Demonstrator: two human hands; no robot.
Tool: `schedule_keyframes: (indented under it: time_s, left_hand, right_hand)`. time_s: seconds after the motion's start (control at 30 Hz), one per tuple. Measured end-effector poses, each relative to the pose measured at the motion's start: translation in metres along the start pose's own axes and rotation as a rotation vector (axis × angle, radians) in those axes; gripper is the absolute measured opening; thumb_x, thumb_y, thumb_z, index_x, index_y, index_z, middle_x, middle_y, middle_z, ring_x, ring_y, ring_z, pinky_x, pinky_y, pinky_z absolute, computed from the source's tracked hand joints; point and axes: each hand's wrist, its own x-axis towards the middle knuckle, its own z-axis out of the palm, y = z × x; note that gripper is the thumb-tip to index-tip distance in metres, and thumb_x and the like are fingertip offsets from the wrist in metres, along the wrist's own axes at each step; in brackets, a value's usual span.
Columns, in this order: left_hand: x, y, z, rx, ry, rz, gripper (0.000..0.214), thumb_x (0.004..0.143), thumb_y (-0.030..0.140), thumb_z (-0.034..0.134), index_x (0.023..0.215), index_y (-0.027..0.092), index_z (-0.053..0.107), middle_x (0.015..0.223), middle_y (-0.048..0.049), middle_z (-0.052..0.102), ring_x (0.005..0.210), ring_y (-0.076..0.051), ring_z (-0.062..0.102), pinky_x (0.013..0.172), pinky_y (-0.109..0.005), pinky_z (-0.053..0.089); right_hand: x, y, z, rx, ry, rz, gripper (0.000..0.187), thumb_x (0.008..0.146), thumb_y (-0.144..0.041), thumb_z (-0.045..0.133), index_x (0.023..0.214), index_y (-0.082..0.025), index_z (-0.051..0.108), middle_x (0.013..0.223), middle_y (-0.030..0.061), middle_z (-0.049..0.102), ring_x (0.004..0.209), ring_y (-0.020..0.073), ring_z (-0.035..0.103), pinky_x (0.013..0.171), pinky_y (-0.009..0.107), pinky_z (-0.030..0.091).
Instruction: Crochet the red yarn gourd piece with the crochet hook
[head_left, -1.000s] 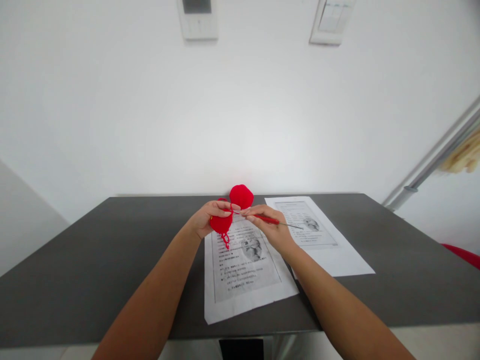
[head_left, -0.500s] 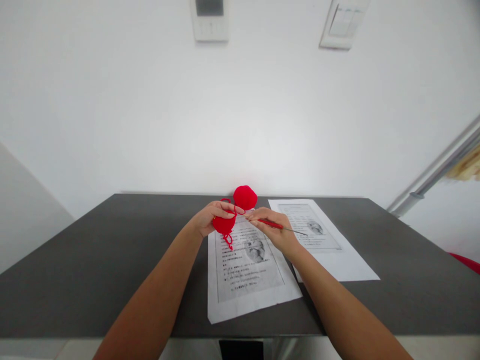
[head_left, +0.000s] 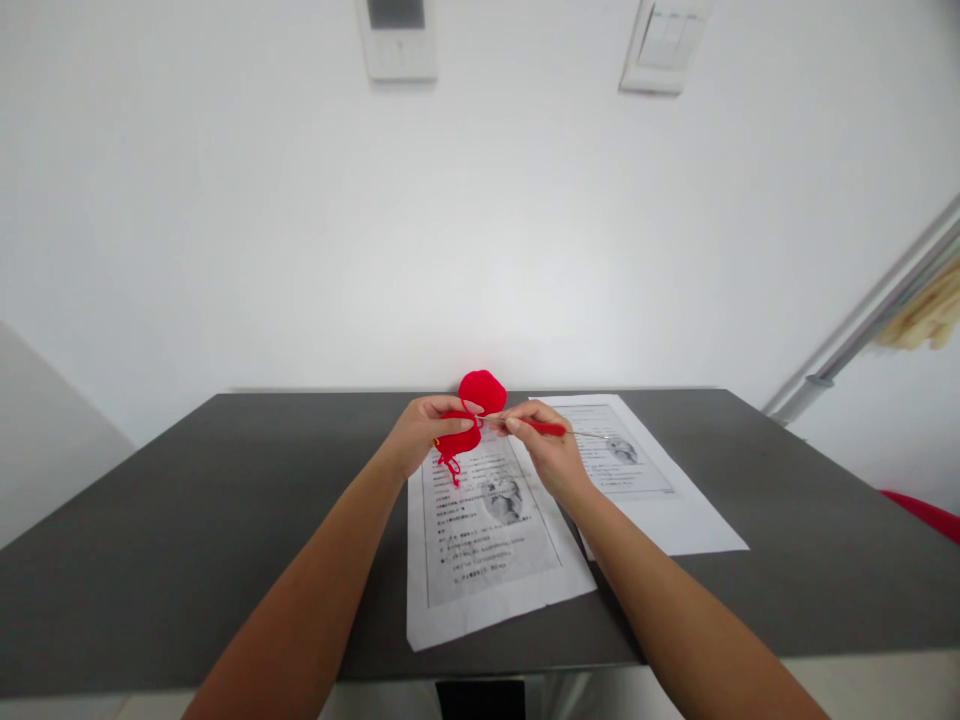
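My left hand (head_left: 420, 436) is closed on a small red crocheted piece (head_left: 459, 440), with a short yarn tail hanging below it. My right hand (head_left: 546, 455) pinches a red-handled crochet hook (head_left: 546, 428) whose metal end points right, its other end meeting the crocheted piece. A red ball of yarn (head_left: 483, 390) sits on the dark table (head_left: 187, 540) just behind both hands. Both hands hover above a printed sheet (head_left: 487, 540).
A second printed sheet (head_left: 645, 480) lies to the right, partly under the first. White wall panels (head_left: 396, 38) hang above. A metal rail (head_left: 862, 330) slants at the right, and a red object (head_left: 926, 510) shows at the right edge.
The left hand has lifted the red piece slightly and turned it toward the hook; the right hand has moved up with the hook. The camera view has shifted a little.
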Motion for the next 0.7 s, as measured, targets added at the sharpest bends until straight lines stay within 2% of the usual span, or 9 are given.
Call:
schedule_keyframes:
  time_s: [0.2, 0.37, 0.5, 0.7]
  left_hand:
    - [-0.002, 0.001, 0.003, 0.092, 0.060, 0.067, 0.025, 0.059, 0.026, 0.079, 0.082, 0.016, 0.075, 0.078, -0.0053, 0.074, 0.073, -0.018, 0.065, 0.076, -0.031, 0.048]
    - [-0.001, 0.002, 0.003, 0.123, 0.065, 0.069, 0.032, 0.059, 0.027, 0.079, 0.089, 0.017, 0.075, 0.084, -0.0057, 0.073, 0.077, -0.018, 0.064, 0.077, -0.031, 0.047]
    - [-0.002, 0.002, 0.004, 0.147, 0.086, 0.092, 0.035, 0.059, 0.026, 0.079, 0.093, 0.017, 0.074, 0.077, -0.0027, 0.070, 0.070, -0.015, 0.061, 0.071, -0.027, 0.046]
    - [-0.001, 0.000, 0.007, 0.233, 0.087, 0.160, 0.039, 0.060, 0.024, 0.079, 0.097, 0.016, 0.073, 0.064, 0.0034, 0.056, 0.059, -0.009, 0.050, 0.059, -0.022, 0.040]
  right_hand:
    - [-0.001, -0.001, 0.003, -0.018, 0.027, 0.006, 0.011, 0.077, -0.032, 0.069, 0.078, -0.022, 0.067, 0.082, 0.0023, 0.074, 0.078, 0.0182, 0.067, 0.076, 0.034, 0.053]
    - [-0.003, -0.005, 0.006, -0.077, 0.027, -0.041, 0.009, 0.077, -0.031, 0.069, 0.079, -0.023, 0.067, 0.082, 0.0018, 0.073, 0.080, 0.0182, 0.067, 0.077, 0.034, 0.054]
    - [-0.005, -0.010, 0.007, -0.183, 0.016, -0.114, 0.006, 0.078, -0.030, 0.069, 0.078, -0.025, 0.068, 0.085, 0.0020, 0.073, 0.085, 0.0188, 0.068, 0.083, 0.036, 0.054]
    - [-0.009, -0.010, 0.006, -0.296, -0.080, -0.202, 0.005, 0.084, -0.025, 0.063, 0.083, -0.025, 0.068, 0.094, 0.0038, 0.071, 0.093, 0.0194, 0.066, 0.088, 0.037, 0.051]
